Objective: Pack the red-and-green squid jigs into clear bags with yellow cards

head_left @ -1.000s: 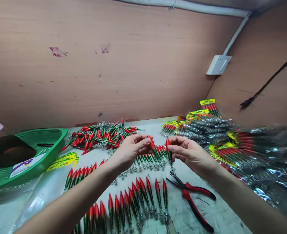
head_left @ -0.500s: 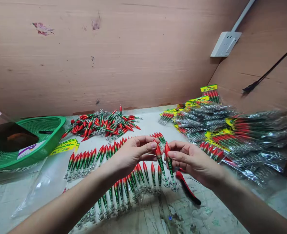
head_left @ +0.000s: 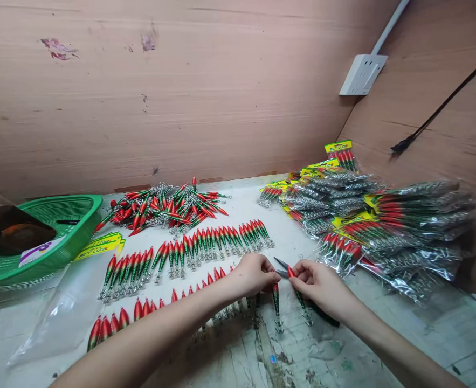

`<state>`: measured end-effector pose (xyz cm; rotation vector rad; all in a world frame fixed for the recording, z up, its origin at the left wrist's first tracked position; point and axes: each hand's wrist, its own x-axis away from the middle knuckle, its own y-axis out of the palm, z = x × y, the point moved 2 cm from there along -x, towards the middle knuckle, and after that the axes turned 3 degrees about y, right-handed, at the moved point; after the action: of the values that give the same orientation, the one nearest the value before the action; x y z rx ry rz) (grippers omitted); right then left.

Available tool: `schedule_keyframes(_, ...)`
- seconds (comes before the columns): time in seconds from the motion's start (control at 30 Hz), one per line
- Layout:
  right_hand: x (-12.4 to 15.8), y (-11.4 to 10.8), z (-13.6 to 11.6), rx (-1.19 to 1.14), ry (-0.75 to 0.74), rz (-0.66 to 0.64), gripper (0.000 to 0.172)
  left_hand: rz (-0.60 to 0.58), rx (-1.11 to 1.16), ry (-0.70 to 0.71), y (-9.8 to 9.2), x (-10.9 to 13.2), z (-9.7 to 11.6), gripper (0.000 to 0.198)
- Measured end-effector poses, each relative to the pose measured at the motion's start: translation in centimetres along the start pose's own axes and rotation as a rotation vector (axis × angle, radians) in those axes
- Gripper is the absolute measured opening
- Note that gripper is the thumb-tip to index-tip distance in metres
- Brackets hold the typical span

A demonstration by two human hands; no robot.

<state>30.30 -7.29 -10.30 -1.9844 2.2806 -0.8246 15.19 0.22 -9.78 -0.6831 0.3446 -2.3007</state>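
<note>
My left hand [head_left: 257,275] pinches the red top of a red-and-green squid jig [head_left: 277,304], which hangs with its hook crown down at the table. In my right hand [head_left: 318,283], closed fingers grip a second squid jig [head_left: 300,299], tilted, its hooks low near the tabletop. Pliers [head_left: 281,268] lie under and behind the right hand, their jaws and part of a dark handle showing. To the left, a front row of jigs [head_left: 124,318] runs partly hidden behind my left forearm. A back row of jigs [head_left: 205,245] stands in a curved line.
A heap of loose jigs [head_left: 160,207] lies by the wall. Bagged jigs [head_left: 411,226] pile up at right. At left are a green basket [head_left: 88,215], yellow header cards [head_left: 100,245] and clear plastic bags [head_left: 55,323]. A socket [head_left: 363,74] hangs on the wall.
Both hands have come down toward the table and slightly apart, each with its jig. The view has shifted a little, and more of the back row and the pliers' jaws now show.
</note>
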Motion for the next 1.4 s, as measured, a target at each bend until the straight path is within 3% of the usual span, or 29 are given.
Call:
schedule_keyframes(0.13, -0.2, -0.3, -0.6, 0.127, 0.002, -0.004, 0.009, 0.109, -0.243, 0.012, -0.3, -0.4, 0.3, 0.01)
schedule_keyframes(0.2, -0.5, 0.7, -1.1, 0.178, 0.008, -0.038, 0.008, 0.148, -0.331, 0.018, -0.7, -0.2, 0.2, 0.004)
schedule_keyframes(0.3, -1.1, 2.9, -1.6, 0.261, 0.015, -0.063, 0.01, 0.207, -0.433, 0.05, -1.2, 0.7, -0.1, 0.018)
schedule_keyframes(0.4, -1.6, 4.4, -2.0, 0.359, -0.01, -0.077, 0.013, 0.269, -0.525, 0.127, -2.2, 2.2, -0.1, 0.019)
schedule_keyframes(0.47, -1.9, 4.4, -2.6, 0.434, -0.07, -0.079, 0.016, 0.325, -0.596, 0.175, -3.8, 2.9, -0.1, 0.021)
schedule_keyframes(0.57, -3.5, 3.7, -4.9, 0.546, -0.211, -0.058, 0.015, 0.438, -0.74, 0.199, -8.2, 2.8, -0.7, 0.024)
schedule_keyframes(0.67, -7.0, 4.0, -8.6, 0.644, -0.333, -0.034, 0.012, 0.507, -0.936, 0.22, -13.5, 0.7, -1.7, 0.028)
schedule_keyframes(0.73, -10.3, 5.3, -11.2, 0.707, -0.375, -0.018, 0.018, 0.453, -1.069, 0.272, -16.0, -1.3, -2.3, 0.022)
schedule_keyframes(0.83, -15.1, 8.1, -14.0, 0.785, -0.393, 0.017, 0.027, 0.329, -1.239, 0.354, -17.5, -4.0, -2.8, 0.022)
schedule_keyframes(0.93, -18.1, 10.5, -14.9, 0.831, -0.379, 0.052, 0.03, 0.27, -1.348, 0.4, -17.1, -5.6, -3.1, 0.03)
schedule_keyframes(1.03, -19.3, 11.4, -14.4, 0.841, -0.362, 0.08, 0.03, 0.28, -1.382, 0.402, -16.7, -6.3, -3.5, 0.032)
schedule_keyframes(1.13, -19.8, 10.9, -13.7, 0.811, -0.342, 0.106, 0.03, 0.324, -1.34, 0.391, -17.2, -6.7, -3.7, 0.032)
schedule_keyframes(1.4, -21.7, 8.4, -14.2, 0.6, -0.354, 0.139, 0.031, 0.539, -0.915, 0.464, -21.5, -5.5, -2.7, 0.028)
